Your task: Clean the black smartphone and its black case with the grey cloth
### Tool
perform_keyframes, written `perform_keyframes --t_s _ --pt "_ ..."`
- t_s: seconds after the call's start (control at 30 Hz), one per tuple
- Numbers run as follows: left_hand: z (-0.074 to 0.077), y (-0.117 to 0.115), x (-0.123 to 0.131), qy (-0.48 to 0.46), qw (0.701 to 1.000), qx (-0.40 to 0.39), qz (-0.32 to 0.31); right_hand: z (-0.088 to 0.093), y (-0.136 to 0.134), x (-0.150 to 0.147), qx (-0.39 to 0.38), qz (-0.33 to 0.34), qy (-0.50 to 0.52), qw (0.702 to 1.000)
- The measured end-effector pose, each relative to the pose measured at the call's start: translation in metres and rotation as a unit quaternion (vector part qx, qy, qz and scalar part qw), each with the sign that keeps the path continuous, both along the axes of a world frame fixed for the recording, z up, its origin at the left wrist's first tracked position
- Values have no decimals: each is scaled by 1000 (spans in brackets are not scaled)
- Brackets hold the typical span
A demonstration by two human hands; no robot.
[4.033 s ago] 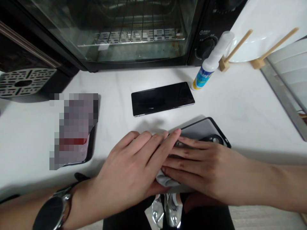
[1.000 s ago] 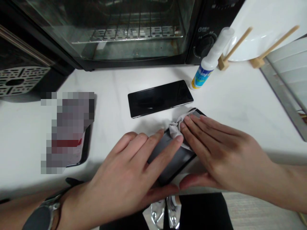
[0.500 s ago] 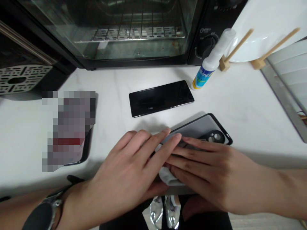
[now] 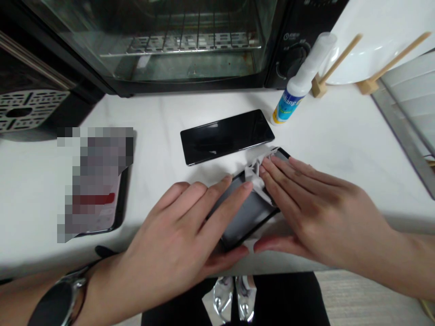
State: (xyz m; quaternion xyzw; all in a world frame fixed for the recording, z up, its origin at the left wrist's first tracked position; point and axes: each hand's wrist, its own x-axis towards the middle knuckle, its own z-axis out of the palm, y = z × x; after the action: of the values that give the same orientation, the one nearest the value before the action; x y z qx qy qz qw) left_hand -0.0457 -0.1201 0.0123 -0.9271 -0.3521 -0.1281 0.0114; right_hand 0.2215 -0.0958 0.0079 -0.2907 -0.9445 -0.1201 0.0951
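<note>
A clear phone case with a black rim (image 4: 243,219) lies slanted near the counter's front edge. My left hand (image 4: 185,226) grips its left end, with the fingers over the top and the thumb at the near side. My right hand (image 4: 316,203) presses a crumpled white tissue (image 4: 255,179) against the inside of the case, toward the far right end. That hand's fingers are stretched over the tissue and its thumb is held apart. The camera end of the case is covered by the right hand. Just beyond the case lies a black smartphone (image 4: 227,136).
A spray bottle (image 4: 288,103) stands behind the smartphone's right end. Another phone (image 4: 117,203), partly blurred out, lies at left. At the back stands a toaster oven (image 4: 190,88), with a wooden rack (image 4: 319,86) holding white dishes to the right.
My right hand has slid the tissue up and to the right across the case, uncovering its lower left part. The case's camera end is now covered. My left hand has stayed nearly in place.
</note>
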Motion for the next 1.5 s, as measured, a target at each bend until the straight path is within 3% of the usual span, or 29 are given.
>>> perform_keyframes --t_s 0.13,0.3,0.5,0.63,0.73,0.97,1.1,1.27,1.5 --pt "1 2 0 -4 1000 -8 -14 -1 -5 -3 -58 49 29 997" --pt "2 4 0 3 998 -51 -25 -6 -8 -7 -217 187 55 956" --pt "0 4 0 16 999 -26 24 0 -11 -5 -94 93 87 987" --pt "-1 5 1 25 998 7 57 4 -6 0 6 -60 26 998" --pt "-1 6 0 26 999 14 45 2 -2 2 12 -94 6 995" --pt "1 6 -1 -2 1000 -2 -8 -1 -3 -3 -18 26 -3 999" --pt "1 6 0 -9 1000 -12 -16 -4 -9 -5 -103 84 24 991" --pt "1 2 2 -8 997 -38 -62 -8 -10 -10 -224 186 56 955" --pt "3 -1 2 16 999 -47 -19 -3 -10 -10 -159 181 85 967"
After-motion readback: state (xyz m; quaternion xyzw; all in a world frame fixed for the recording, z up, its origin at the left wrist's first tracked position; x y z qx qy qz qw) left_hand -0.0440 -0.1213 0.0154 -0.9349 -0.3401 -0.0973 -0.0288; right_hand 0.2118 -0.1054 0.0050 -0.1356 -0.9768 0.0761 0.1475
